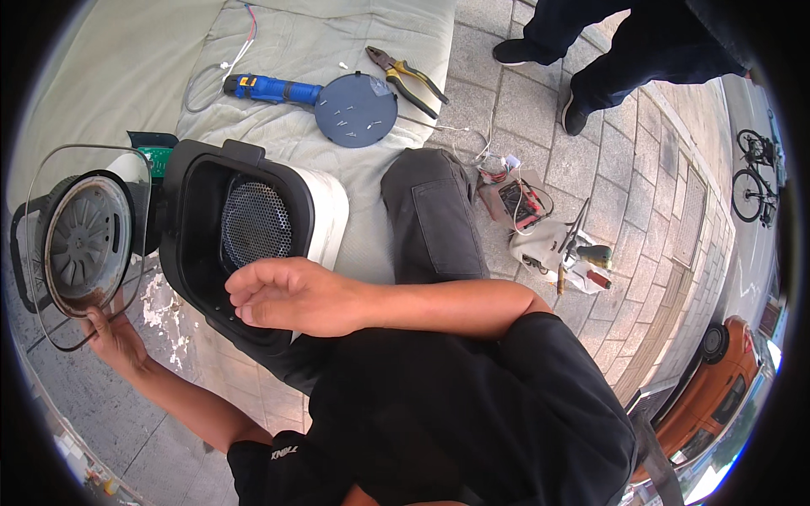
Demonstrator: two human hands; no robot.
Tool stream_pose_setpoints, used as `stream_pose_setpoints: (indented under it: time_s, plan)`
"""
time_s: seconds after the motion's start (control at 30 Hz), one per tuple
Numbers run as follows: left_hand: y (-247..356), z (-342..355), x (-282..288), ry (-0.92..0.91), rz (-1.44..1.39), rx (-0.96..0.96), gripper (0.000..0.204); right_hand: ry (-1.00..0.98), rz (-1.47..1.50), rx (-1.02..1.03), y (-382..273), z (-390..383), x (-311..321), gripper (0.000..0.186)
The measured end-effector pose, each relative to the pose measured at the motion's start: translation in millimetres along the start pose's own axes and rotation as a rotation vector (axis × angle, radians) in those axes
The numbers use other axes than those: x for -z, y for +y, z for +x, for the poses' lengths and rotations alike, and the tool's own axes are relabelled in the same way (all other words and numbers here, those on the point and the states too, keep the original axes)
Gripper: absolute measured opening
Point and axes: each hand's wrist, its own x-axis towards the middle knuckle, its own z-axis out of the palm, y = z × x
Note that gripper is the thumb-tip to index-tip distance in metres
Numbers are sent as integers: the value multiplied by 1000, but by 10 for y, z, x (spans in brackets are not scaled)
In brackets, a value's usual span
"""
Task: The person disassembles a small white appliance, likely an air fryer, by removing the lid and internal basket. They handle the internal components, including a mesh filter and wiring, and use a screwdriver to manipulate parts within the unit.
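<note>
Black shirt (472, 405) foremost, left hand (121, 344) clamped on lid (89, 240) edge, slack, half-uncurled right hand (295, 298) over appliance (327, 211)

A vaned lid (86, 236) is gripped at its edge by the left hand (120, 344). The right hand (297, 298) is held loosely curled over the black-and-white appliance (327, 207). Combination pliers (393, 67) are laid beyond.
</note>
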Motion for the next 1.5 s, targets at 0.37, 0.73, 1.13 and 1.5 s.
stream_pose_setpoints:
  time_s: [0.37, 0.73, 1.13, 1.5]
  plan:
    - [14, 414, 144, 53, -126, 137, 72, -50, -17, 47, 47, 14, -12, 44]
    - [2, 407, 90, 11, -95, 136, 77, -91, -37, 10, -248, -296, 147, 22]
    - [54, 299, 75, 118, 34, 54, 63, 1414, -176, 170, 118, -1431, 2748, 30]
    - [122, -93, -53, 101, 282, -23, 72, 1608, -947, -460, 1635, -1298, 4659, 56]
